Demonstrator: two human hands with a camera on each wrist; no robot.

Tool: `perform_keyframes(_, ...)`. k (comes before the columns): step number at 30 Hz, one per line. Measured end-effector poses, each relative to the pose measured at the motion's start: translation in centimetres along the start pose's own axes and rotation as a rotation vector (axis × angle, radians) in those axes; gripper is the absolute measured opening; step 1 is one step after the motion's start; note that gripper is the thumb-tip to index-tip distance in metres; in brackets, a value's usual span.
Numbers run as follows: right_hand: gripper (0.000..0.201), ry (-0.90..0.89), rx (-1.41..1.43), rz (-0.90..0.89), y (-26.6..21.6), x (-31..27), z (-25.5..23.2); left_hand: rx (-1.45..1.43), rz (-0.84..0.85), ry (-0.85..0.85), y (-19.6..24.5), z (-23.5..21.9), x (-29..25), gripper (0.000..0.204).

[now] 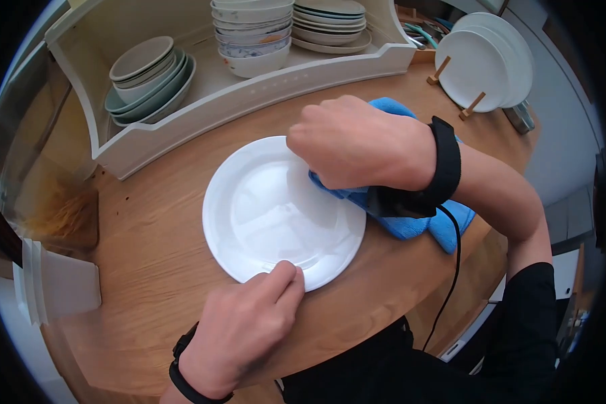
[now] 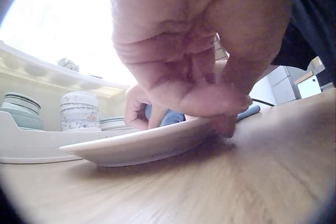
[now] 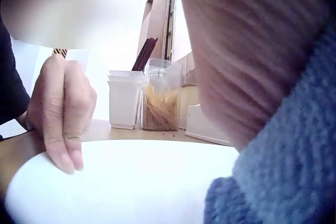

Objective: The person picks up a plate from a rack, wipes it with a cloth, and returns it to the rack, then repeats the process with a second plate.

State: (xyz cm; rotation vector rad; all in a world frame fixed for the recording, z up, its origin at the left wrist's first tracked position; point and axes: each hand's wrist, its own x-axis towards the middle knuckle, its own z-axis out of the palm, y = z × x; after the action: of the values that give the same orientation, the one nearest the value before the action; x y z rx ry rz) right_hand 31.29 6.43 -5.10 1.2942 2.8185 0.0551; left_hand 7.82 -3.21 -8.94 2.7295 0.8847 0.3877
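A white plate [image 1: 276,209] lies on the wooden counter, its rim raised off the wood in the left wrist view. My left hand [image 1: 252,323] pinches the near rim, thumb and fingers on either side of it. At the plate's far right edge my right hand [image 1: 363,145] grips a blue cloth [image 1: 400,225], with its curled fingers hidden from above. Part of the cloth [image 3: 283,161] bulges below the palm in the right wrist view, over the plate. The rest of it drapes on the counter to the right.
A white rack [image 1: 262,84] behind holds stacked bowls [image 1: 252,40], green and white dishes [image 1: 151,81] and plates [image 1: 330,30]. Two white plates [image 1: 481,64] stand in a wooden holder at back right. White bins [image 1: 64,279] and a clear container [image 3: 161,100] are at left.
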Motion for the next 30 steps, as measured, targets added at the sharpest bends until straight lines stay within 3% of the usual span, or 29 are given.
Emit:
perform_keyframes(7,0.01,0.117,0.023,-0.08,-1.3,5.4,0.7,0.024,0.047,-0.012,-0.5,0.0,0.1,0.025)
perform_keyframes(13,0.01,0.031,0.138,-0.11,-3.6,7.4,1.5,0.076,0.087,0.077,-0.6,1.0,0.0,0.011)
perform_keyframes(17,0.014,0.015,0.275,-0.084,-4.2,7.1,2.3,0.054,0.081,0.065,-0.5,0.9,0.0,0.008)
perform_keyframes(22,0.019,-0.013,0.373,-0.098,-5.5,5.6,2.5,0.008,0.041,0.005,-0.3,0.4,0.0,0.024)
perform_keyframes(25,0.021,-0.073,0.372,-0.089,-6.1,4.3,1.9,0.05,0.077,0.057,-0.6,0.7,0.0,0.011)
perform_keyframes(28,0.023,-0.092,0.362,-0.096,-5.7,2.7,1.7,0.069,0.08,0.07,-0.6,0.6,0.0,0.016)
perform_keyframes(30,0.022,-0.211,0.373,-0.073,-5.1,1.3,0.9,0.031,0.039,0.051,-0.4,0.5,-0.1,0.024)
